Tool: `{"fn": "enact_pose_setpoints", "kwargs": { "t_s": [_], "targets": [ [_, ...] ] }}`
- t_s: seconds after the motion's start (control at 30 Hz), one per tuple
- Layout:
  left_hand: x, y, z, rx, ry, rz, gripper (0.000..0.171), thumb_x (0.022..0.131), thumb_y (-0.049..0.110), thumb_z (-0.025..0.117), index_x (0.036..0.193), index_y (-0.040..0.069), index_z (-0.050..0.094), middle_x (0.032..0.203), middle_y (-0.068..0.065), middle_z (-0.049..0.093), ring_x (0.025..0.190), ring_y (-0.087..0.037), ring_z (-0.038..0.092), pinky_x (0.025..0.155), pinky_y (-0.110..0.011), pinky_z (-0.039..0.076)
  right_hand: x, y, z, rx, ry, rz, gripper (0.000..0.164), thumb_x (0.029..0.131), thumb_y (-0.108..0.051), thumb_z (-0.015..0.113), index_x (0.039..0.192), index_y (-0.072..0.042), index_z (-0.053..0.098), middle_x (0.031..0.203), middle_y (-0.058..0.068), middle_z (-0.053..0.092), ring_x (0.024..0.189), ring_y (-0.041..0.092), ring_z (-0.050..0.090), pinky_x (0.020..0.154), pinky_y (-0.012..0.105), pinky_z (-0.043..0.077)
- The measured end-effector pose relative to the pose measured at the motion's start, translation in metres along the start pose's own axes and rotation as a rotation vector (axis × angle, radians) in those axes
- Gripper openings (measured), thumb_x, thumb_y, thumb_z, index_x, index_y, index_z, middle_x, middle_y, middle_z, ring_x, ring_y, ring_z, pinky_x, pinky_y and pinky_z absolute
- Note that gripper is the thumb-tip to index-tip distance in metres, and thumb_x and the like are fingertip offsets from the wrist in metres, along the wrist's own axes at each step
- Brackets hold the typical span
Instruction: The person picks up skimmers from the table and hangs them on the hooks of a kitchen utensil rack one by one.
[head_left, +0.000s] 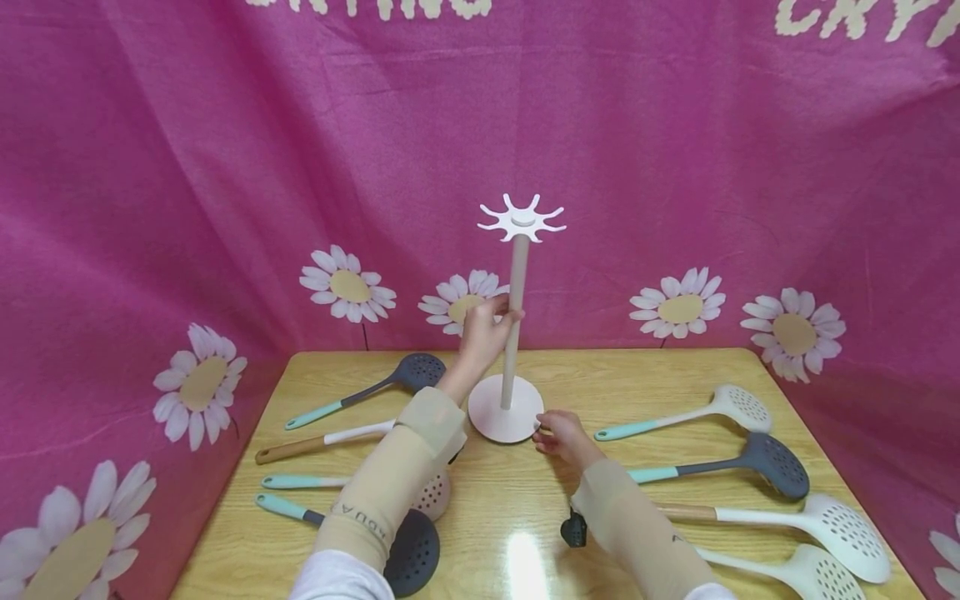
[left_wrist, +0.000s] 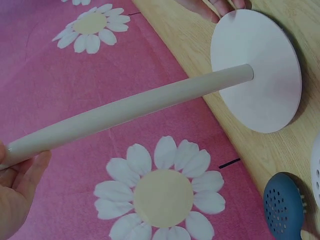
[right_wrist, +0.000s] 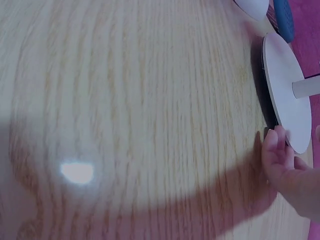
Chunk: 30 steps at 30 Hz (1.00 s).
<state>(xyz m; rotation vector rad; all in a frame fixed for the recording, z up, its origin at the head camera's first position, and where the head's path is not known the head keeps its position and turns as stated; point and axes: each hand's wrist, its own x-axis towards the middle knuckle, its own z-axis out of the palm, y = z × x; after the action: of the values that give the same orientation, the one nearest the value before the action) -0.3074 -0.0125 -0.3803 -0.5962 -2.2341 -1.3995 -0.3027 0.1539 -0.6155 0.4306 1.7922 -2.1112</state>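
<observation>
The left hand [head_left: 483,333] is gripping the pole [head_left: 518,271] of the rack [head_left: 509,371] standing just left of the right hand [head_left: 568,437], which is pinching the base [head_left: 487,410], and its probably light, stiff, smooth build is favouring these holds over the thin hooks [head_left: 522,220] above the left hand.

We are looking at a small cloth-draped booth, though we cannot tell what kind of building holds it: pink cloth [head_left: 600,167] printed with large daisies [head_left: 349,286] walls in the back, left and right edges of a wood-grain desk [head_left: 592,371], where perforated kitchen utensils [head_left: 780,467] line both sides.
</observation>
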Motion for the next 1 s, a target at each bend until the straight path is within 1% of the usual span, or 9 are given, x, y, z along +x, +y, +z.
{"fn": "enact_pose_setpoints", "kwargs": {
  "t_s": [0.07,0.13,0.2,0.3,0.4,0.53,0.77,0.93,1.0],
  "targets": [
    [-0.003,0.002,-0.001,-0.002,-0.012,-0.003,0.019,0.082,0.006,0.065,0.098,-0.003,0.066,0.085,-0.016,0.068,0.081,-0.025,0.065,0.073,-0.033,0.051,-0.033,-0.021,0.013,-0.057,0.053,0.042,0.032,0.091,-0.009,0.051,0.115,0.01,0.045,0.085,0.012,0.054,0.062,0.013,0.057,0.061,0.029,0.052],
    [-0.005,0.004,-0.001,-0.001,-0.019,0.002,0.02,0.082,0.007,0.065,0.099,-0.003,0.066,0.085,-0.016,0.068,0.081,-0.025,0.065,0.073,-0.032,0.051,-0.057,-0.033,0.021,-0.058,0.06,0.046,0.027,0.09,-0.005,0.049,0.111,0.012,0.045,0.081,0.01,0.054,0.06,0.011,0.056,0.06,0.027,0.052],
    [-0.008,0.006,-0.002,0.0,-0.025,0.002,0.02,0.082,0.007,0.065,0.099,-0.003,0.066,0.085,-0.016,0.069,0.081,-0.024,0.065,0.072,-0.031,0.051,-0.074,-0.043,0.025,-0.054,0.045,0.051,0.024,0.089,-0.003,0.047,0.108,0.013,0.045,0.077,0.009,0.053,0.058,0.01,0.055,0.06,0.026,0.051],
    [-0.012,0.009,-0.002,-0.007,-0.026,0.002,0.018,0.081,0.007,0.066,0.096,-0.003,0.066,0.084,-0.016,0.069,0.08,-0.024,0.066,0.071,-0.03,0.051,-0.091,-0.054,0.029,-0.062,0.04,0.073,0.023,0.088,-0.001,0.046,0.107,0.013,0.045,0.076,0.008,0.053,0.057,0.01,0.055,0.062,0.027,0.052],
    [-0.015,0.012,-0.003,-0.024,-0.022,0.006,0.016,0.08,0.007,0.067,0.093,-0.003,0.066,0.083,-0.016,0.069,0.079,-0.024,0.066,0.069,-0.029,0.051,-0.096,-0.055,0.03,-0.077,0.069,0.09,0.024,0.086,0.002,0.047,0.107,0.012,0.047,0.072,0.007,0.053,0.055,0.01,0.054,0.059,0.027,0.052],
    [-0.021,0.017,-0.006,-0.041,-0.021,0.02,0.015,0.079,0.005,0.067,0.092,-0.003,0.067,0.083,-0.016,0.069,0.078,-0.024,0.066,0.069,-0.03,0.052,-0.09,-0.044,0.027,-0.1,0.123,0.081,0.023,0.081,0.004,0.049,0.103,0.012,0.05,0.068,0.006,0.053,0.051,0.009,0.053,0.053,0.024,0.05],
    [-0.03,0.021,-0.008,-0.055,-0.033,0.002,0.027,0.079,0.007,0.068,0.105,-0.002,0.066,0.089,-0.014,0.069,0.081,-0.022,0.065,0.071,-0.026,0.051,-0.086,-0.028,0.025,-0.144,0.201,0.061,0.033,0.076,0.008,0.052,0.108,0.011,0.045,0.067,0.006,0.051,0.049,0.008,0.049,0.05,0.023,0.049],
    [-0.036,0.024,-0.008,-0.06,0.004,0.051,0.027,0.077,0.005,0.069,0.103,-0.003,0.067,0.086,-0.015,0.069,0.075,-0.023,0.066,0.066,-0.024,0.052,-0.094,-0.023,0.025,-0.132,0.209,0.02,0.029,0.076,0.01,0.052,0.104,0.012,0.043,0.069,0.006,0.049,0.05,0.009,0.049,0.051,0.023,0.05],
    [-0.04,0.026,-0.008,-0.058,0.01,0.051,0.024,0.077,0.006,0.07,0.099,-0.003,0.067,0.084,-0.015,0.069,0.075,-0.023,0.067,0.066,-0.024,0.052,-0.097,-0.02,0.025,-0.122,0.214,0.002,0.027,0.076,0.011,0.051,0.101,0.011,0.041,0.07,0.006,0.047,0.049,0.009,0.049,0.049,0.022,0.05]
  ]
}}
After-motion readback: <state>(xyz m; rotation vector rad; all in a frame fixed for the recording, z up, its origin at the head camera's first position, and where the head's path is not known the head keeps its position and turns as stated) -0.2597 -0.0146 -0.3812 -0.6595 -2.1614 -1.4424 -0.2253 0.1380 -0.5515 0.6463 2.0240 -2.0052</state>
